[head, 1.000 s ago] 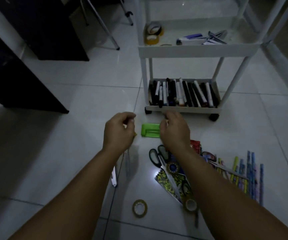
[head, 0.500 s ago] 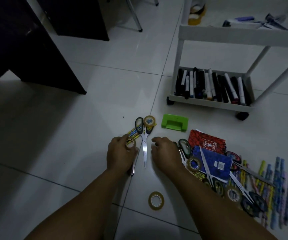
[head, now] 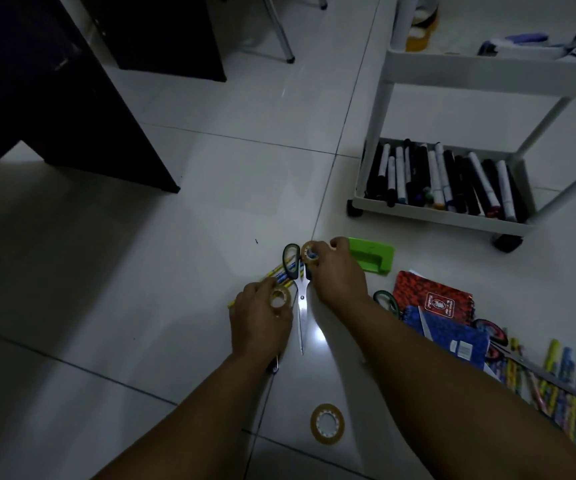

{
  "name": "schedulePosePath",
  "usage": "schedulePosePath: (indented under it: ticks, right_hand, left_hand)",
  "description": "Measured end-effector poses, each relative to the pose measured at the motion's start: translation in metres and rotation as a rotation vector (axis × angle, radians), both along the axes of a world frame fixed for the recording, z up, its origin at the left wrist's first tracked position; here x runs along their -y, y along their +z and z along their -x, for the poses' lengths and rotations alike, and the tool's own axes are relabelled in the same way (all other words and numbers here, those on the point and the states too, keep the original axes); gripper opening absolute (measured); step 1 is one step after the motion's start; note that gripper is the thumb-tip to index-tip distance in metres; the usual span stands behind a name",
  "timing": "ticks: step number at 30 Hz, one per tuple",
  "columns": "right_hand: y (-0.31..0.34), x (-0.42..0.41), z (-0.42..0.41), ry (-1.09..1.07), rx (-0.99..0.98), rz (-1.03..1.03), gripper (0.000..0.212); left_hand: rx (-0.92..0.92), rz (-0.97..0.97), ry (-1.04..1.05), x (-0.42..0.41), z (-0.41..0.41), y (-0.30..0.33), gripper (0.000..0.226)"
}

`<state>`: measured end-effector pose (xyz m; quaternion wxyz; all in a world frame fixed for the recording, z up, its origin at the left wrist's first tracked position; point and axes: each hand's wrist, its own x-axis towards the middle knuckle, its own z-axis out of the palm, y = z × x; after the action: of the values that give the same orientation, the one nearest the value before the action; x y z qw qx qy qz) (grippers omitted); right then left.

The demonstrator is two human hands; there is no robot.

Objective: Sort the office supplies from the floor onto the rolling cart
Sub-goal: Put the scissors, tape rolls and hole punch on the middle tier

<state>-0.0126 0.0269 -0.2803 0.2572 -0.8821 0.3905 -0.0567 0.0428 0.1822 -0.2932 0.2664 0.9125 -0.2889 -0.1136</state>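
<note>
On white tile, each hand pinches amber tape rolls [head: 310, 253].

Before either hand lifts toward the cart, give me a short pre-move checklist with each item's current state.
1. Left hand grips a tape roll: ok.
2. Right hand has closed on the second tape roll: cannot tell.
3. Scissors between the hands lie flat, untouched: ok.
4. Cart's middle shelf has room: ok.
5. Floor cleared of supplies: not ok; a loose tape roll and notebooks remain.
</note>
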Motion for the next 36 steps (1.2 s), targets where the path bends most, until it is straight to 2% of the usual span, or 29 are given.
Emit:
schedulePosePath:
  ticks: [4, 6, 8, 12, 20, 25, 29, 33, 36]
  right_hand:
    - [-0.004, 0.009, 0.004, 0.049, -0.025, 0.084, 0.024]
    - [0.000, 0.012, 0.009, 0.025, 0.062, 0.100, 0.021]
    - [0.008, 0.014, 0.017, -0.036, 0.175, 0.114, 0.019]
    - [0.034, 0.028, 0.037, -0.141, 0.331, 0.262, 0.020]
    - [0.140, 0.094, 0.058, -0.291, 0.564, 0.655, 0.023]
    - [0.202, 0.133, 0.039, -0.302, 0.527, 0.778, 0.025]
    - [0.222, 0.153, 0.015, -0.297, 0.348, 0.695, 0.025]
    - [0.224, 0.160, -0.001, -0.292, 0.347, 0.581, 0.028]
    - [0.224, 0.165, -0.003, -0.261, 0.239, 0.550, 0.035]
  left_hand:
    - [-0.027, 0.102, 0.040, 0.006, 0.001, 0.005, 0.041]
    - [-0.017, 0.141, 0.020, 0.012, 0.002, 0.010, 0.027]
    - [0.011, 0.158, -0.015, 0.022, 0.002, 0.014, 0.023]
    - [0.019, 0.204, -0.099, 0.051, 0.006, 0.029, 0.046]
    - [0.097, 0.360, -0.213, 0.109, 0.023, 0.084, 0.054]
    - [0.111, 0.419, -0.217, 0.127, 0.025, 0.115, 0.054]
    - [0.091, 0.472, -0.198, 0.129, 0.028, 0.128, 0.051]
    - [0.076, 0.520, -0.170, 0.127, 0.027, 0.131, 0.038]
    - [0.082, 0.527, -0.163, 0.129, 0.025, 0.133, 0.028]
